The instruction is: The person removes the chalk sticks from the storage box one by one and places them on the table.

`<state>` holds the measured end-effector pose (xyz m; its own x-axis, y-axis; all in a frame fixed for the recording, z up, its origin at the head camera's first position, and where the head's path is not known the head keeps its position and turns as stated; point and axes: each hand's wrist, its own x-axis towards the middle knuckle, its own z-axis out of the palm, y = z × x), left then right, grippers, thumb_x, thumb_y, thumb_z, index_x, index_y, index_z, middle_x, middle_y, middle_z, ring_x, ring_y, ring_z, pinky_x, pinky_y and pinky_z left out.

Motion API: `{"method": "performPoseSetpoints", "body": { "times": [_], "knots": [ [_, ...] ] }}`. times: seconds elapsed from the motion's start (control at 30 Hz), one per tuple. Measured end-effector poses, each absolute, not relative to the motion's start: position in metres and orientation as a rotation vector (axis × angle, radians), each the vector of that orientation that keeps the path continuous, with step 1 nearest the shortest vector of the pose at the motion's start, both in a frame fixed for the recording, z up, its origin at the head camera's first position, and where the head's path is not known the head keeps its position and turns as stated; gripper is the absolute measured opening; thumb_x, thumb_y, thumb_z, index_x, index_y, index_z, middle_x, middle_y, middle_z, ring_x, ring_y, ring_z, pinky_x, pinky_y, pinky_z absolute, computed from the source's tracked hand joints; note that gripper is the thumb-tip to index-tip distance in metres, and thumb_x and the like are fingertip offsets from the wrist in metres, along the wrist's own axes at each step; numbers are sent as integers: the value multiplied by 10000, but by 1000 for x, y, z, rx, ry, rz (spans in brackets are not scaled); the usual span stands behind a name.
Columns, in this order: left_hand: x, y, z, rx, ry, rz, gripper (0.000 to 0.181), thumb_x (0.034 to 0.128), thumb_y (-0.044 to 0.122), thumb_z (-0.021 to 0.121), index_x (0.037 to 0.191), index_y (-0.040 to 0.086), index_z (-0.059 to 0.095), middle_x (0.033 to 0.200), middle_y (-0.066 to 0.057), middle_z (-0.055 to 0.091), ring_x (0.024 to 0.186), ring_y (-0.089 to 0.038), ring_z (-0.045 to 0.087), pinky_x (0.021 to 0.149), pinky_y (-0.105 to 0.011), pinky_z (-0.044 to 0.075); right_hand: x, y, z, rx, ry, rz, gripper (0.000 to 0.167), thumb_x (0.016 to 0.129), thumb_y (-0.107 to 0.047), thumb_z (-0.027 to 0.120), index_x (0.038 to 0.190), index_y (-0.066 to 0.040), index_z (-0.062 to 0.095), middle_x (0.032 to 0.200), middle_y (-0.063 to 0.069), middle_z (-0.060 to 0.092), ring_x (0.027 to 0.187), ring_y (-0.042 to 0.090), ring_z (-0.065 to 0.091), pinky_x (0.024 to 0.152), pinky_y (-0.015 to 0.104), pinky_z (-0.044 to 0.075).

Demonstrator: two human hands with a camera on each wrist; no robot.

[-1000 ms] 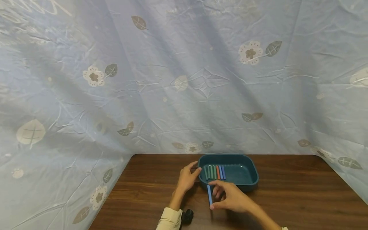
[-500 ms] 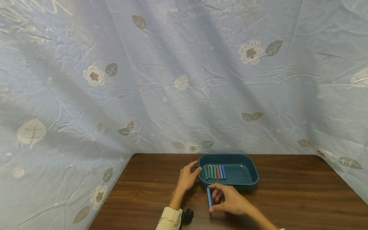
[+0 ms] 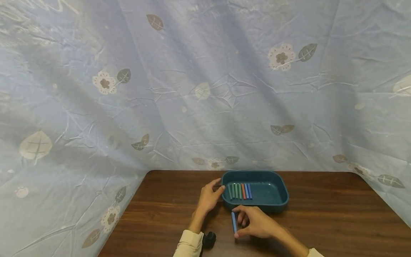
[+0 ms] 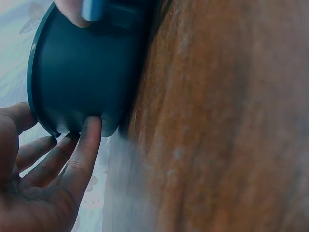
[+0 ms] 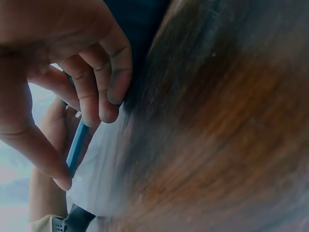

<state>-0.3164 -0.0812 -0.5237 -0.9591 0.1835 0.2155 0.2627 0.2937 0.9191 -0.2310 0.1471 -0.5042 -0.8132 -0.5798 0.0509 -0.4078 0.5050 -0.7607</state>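
Pinching a blue stick (image 3: 234,222) lengthwise between thumb and forefinger, the right hand (image 3: 258,223) sits just in front of the teal tray (image 3: 266,191), toward the left part of its near wall. The stick's long axis runs away from the person: the thumb is at its near end, the forefinger at the far end, which points at the tray. Its line is close to that of the row lying inside, where four green sticks (image 3: 237,191), an orange stick (image 3: 243,191) and two more blue sticks (image 3: 247,191) lie side by side in the left part of the tray. The near wall comes between the held stick and that row. Whether the stick touches the counter (image 3: 160,214), I cannot tell.

The left hand (image 3: 209,198) is at the tray's left end, fingers rather straight against the outer wall and thumb by the rim; it holds no stick. The two hands are apart, with the held stick between them, and only the right one touches it.
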Motion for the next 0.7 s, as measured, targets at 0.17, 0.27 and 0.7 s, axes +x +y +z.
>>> {"method": "performPoseSetpoints", "body": {
  "times": [0.17, 0.27, 0.7],
  "knots": [
    [-316, -81, -522, -437, -2478, -1765, 481, 1067, 230, 673, 1488, 6, 607, 1320, -261, 729, 1115, -350, 774, 699, -275, 676, -231, 146, -504, -838, 2506, -1198, 741, 816, -269, 955, 1406, 30, 619, 969, 0, 682, 816, 51, 629, 704, 198, 548],
    [-317, -80, -523, -434, -2476, -1783, 482, 1066, 224, 672, 1491, 8, 605, 1325, -261, 726, 1108, -341, 775, 694, -270, 675, -231, 146, -506, -833, 2500, -1191, 739, 807, -257, 961, 1396, 34, 623, 960, 5, 686, 806, 65, 634, 696, 200, 551],
    [-318, -80, -523, -447, -2449, -1809, 485, 1066, 209, 670, 1488, -20, 598, 1311, -270, 725, 1099, -351, 776, 688, -297, 682, -231, 144, -508, -774, 2530, -1085, 744, 772, -275, 983, 1371, 17, 653, 920, -18, 682, 720, 44, 594, 626, 218, 519]
  ]
}}
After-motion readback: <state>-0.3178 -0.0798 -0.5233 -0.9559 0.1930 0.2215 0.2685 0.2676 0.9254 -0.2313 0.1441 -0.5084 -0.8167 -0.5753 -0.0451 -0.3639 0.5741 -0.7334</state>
